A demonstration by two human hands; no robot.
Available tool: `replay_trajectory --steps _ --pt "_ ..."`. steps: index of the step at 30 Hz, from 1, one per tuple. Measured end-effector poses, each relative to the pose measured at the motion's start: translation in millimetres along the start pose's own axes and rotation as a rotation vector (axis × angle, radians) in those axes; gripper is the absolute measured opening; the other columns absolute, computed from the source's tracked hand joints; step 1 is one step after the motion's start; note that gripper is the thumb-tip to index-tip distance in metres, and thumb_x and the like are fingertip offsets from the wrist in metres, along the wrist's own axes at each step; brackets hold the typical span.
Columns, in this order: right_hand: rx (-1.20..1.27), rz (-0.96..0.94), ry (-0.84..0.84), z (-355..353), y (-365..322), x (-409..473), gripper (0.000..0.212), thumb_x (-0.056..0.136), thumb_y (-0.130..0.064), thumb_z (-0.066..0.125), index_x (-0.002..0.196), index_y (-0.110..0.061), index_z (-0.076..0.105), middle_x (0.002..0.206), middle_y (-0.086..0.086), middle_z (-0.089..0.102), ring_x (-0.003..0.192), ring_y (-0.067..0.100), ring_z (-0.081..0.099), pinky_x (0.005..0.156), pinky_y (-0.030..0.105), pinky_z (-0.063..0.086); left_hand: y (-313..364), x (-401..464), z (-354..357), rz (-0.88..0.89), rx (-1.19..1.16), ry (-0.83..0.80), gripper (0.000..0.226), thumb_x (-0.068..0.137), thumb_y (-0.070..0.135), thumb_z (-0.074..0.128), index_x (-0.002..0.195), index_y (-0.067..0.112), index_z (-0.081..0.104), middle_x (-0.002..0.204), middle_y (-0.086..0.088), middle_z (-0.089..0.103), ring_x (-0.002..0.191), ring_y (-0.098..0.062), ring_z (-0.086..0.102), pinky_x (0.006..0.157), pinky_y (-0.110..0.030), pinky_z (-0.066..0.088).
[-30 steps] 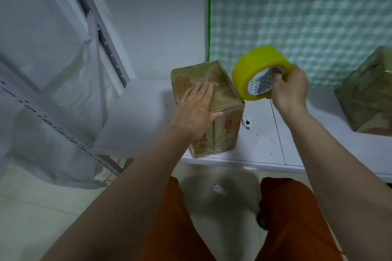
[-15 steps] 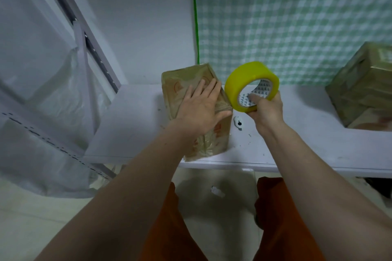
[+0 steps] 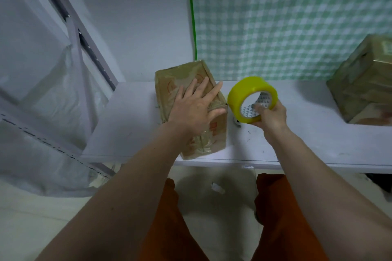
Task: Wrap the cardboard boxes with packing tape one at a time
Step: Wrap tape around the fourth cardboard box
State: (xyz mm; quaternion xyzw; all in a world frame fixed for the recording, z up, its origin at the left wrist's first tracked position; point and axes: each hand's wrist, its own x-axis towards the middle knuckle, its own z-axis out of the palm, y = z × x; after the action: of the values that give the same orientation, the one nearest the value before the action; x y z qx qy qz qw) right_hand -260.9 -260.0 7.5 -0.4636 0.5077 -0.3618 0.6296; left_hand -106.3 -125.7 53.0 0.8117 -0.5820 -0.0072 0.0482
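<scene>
Looking down over a white tabletop (image 3: pixel 318 133) that runs along a pale wall (image 3: pixel 137 17), with its front edge just above the person's knees in orange trousers (image 3: pixel 275 218). A tape-covered brown cardboard box (image 3: pixel 180 78) with red printing stands on the tabletop towards its left end, its near face close to the front edge. The left hand (image 3: pixel 194 106) lies flat on top of the box, fingers straight and spread, thumb out along the near top edge, pressing rather than gripping. Just right of the box, the right hand (image 3: pixel 270 115) holds a yellow roll of packing tape (image 3: pixel 250 89) up off the tabletop, fingers hooked through the patterned white core and curled round the lower rim. The roll sits close beside the box's right edge; whether a strip of tape joins them, I cannot tell. A small white object (image 3: pixel 237 122) peeks out on the tabletop beneath the roll, too hidden to name. Far right, a second brown cardboard box wrapped in glossy tape (image 3: pixel 360 82) rests on the tabletop, well apart from the first. Behind it all hangs a green-and-white checked cloth (image 3: pixel 286 17) with a bright green edge. At left, a grey metal frame (image 3: pixel 84 38) draped in translucent plastic sheeting (image 3: pixel 42 91) leans by the tabletop's end. Below, a pale tiled floor (image 3: pixel 31 218), with a small white scrap (image 3: pixel 217 187) lying between the knees.
</scene>
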Motion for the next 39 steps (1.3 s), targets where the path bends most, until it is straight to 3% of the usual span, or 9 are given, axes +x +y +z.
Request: replay_trajectory --steps 3,9,12,14,20,24,30,36,39 --pt "0.058 0.025 -0.056 4.0 5.8 -3.1 0.035 0.087 0.004 0.061 0.118 -0.012 0.058 0.109 0.014 0.061 0.094 0.032 0.062 0.057 0.041 0.056 -2.0 -2.8 2.4 -0.020 0.028 0.015 0.074 0.089 0.072 0.027 0.150 0.046 -0.006 0.163 0.002 -0.002 0.150 -0.024 -0.003 0.118 -0.053 0.000" --pt "0.140 0.133 -0.106 19.1 18.2 -14.7 0.020 0.086 0.002 0.061 0.100 -0.013 0.061 0.098 0.014 0.064 0.093 0.032 0.065 0.080 0.052 0.055 -14.7 -13.5 5.0 0.002 0.006 0.102 0.065 0.091 0.066 0.031 0.150 0.048 0.009 0.163 -0.002 0.007 0.149 -0.028 0.003 0.117 -0.057 0.004" --pt "0.195 0.205 -0.153 33.8 26.0 -26.5 0.031 0.088 -0.015 0.065 0.117 -0.007 0.059 0.104 0.010 0.066 0.099 0.024 0.063 0.094 0.048 0.049 -26.7 -20.6 3.6 -0.008 -0.032 0.133 0.064 0.092 0.064 0.032 0.150 0.044 0.016 0.163 -0.002 0.010 0.149 -0.028 0.005 0.117 -0.057 0.006" --pt "0.109 0.280 -0.244 44.4 32.7 -38.0 0.033 0.087 -0.035 0.064 0.117 -0.021 0.058 0.115 0.000 0.063 0.112 0.018 0.055 0.104 0.046 0.037 -33.6 -25.8 3.3 -0.014 -0.049 0.151 0.064 0.091 0.063 0.031 0.151 0.042 0.018 0.162 -0.002 0.011 0.149 -0.028 0.006 0.117 -0.057 0.007" --pt "0.162 0.317 -0.348 68.5 27.8 -52.1 0.008 0.090 -0.035 0.057 0.088 -0.029 0.061 0.093 -0.002 0.065 0.097 0.017 0.055 0.079 0.034 0.043 -45.4 -41.3 4.0 -0.060 -0.150 0.247 0.062 0.091 0.059 0.035 0.149 0.035 0.030 0.161 -0.001 0.017 0.149 -0.024 0.010 0.117 -0.054 0.013" --pt "0.097 0.220 -0.318 70.2 4.2 -47.2 0.012 0.090 -0.034 0.056 0.096 -0.025 0.060 0.097 0.002 0.069 0.093 0.018 0.064 0.075 0.040 0.047 -46.2 -42.7 5.5 -0.086 -0.251 0.334 0.053 0.096 0.048 0.045 0.146 0.029 0.038 0.160 -0.002 0.020 0.149 -0.023 0.013 0.118 -0.050 0.016" --pt "-0.100 0.129 -0.284 68.2 -9.4 -45.5 0.031 0.087 -0.035 0.057 0.113 -0.019 0.057 0.107 0.006 0.070 0.092 0.022 0.070 0.088 0.050 0.044 -50.1 -46.3 9.2 -0.028 -0.305 0.392 0.055 0.092 0.053 0.039 0.139 0.024 0.046 0.160 -0.005 0.021 0.144 -0.028 0.026 0.112 -0.056 0.028" --pt "-0.283 -0.015 -0.314 82.9 -18.1 -52.3 0.015 0.091 -0.031 0.055 0.079 -0.021 0.059 0.082 -0.001 0.066 0.074 0.011 0.061 0.069 0.027 0.046 -70.3 -66.9 20.7 0.014 -0.348 0.492 0.046 0.094 0.042 0.047 0.135 0.020 0.046 0.159 -0.012 0.021 0.142 -0.030 0.028 0.113 -0.054 0.028" --pt "-0.348 -0.113 -0.348 97.1 -23.4 -62.9 0.017 0.091 -0.028 0.055 0.076 -0.022 0.061 0.080 0.000 0.066 0.074 0.013 0.060 0.069 0.028 0.047 -85.1 -78.1 32.0 0.015 -0.477 0.544 0.042 0.095 0.037 0.047 0.133 0.022 0.040 0.159 -0.012 0.016 0.146 -0.026 0.021 0.115 -0.054 0.025"
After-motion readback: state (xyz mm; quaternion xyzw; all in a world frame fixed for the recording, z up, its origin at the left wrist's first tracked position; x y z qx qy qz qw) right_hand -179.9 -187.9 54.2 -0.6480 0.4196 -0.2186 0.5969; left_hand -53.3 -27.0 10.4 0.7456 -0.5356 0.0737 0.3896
